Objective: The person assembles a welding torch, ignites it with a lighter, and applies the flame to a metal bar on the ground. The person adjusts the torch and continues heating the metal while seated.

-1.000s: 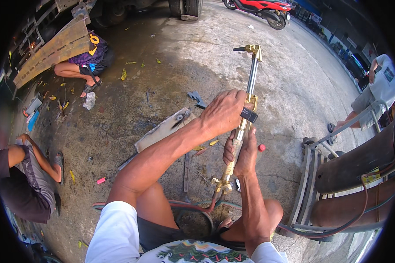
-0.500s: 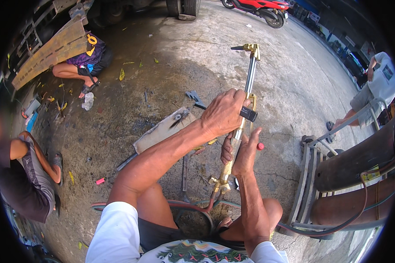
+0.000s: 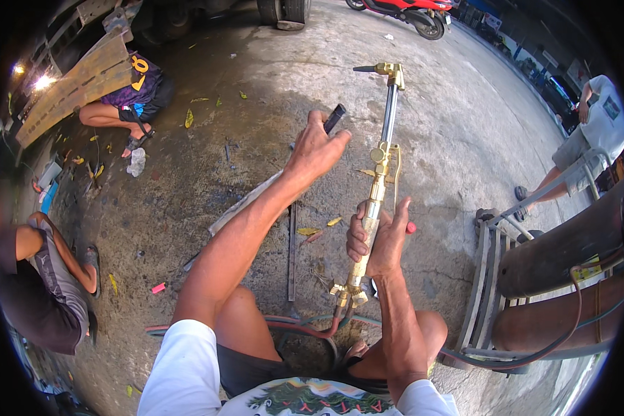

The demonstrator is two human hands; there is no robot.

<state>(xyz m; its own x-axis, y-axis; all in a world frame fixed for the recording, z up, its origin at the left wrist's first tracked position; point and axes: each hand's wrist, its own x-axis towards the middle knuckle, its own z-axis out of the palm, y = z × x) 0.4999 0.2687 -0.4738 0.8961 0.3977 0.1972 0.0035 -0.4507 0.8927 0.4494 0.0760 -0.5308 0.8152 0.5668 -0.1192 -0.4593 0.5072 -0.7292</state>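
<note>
My right hand is wrapped round the knurled handle of a brass and steel cutting torch. The torch stands nearly upright in front of me, its angled head at the top with the dark nozzle pointing left; no flame shows. A red hose and a greenish one join its lower end by the valve knobs. Up and to the left, apart from the torch, my left hand grips a small black oblong object, perhaps a lighter. Below my left forearm lies a pale flat slab, partly hidden.
Two gas cylinders lie on a metal cart at right, near a standing person. Two people sit or crouch at left; bright sparks glow by a rusty beam. A metal strip lies before me.
My left hand has moved off the torch's middle, up and left, with the black object still in its fingers. The torch has shifted slightly left. Sparks have appeared at far left.
</note>
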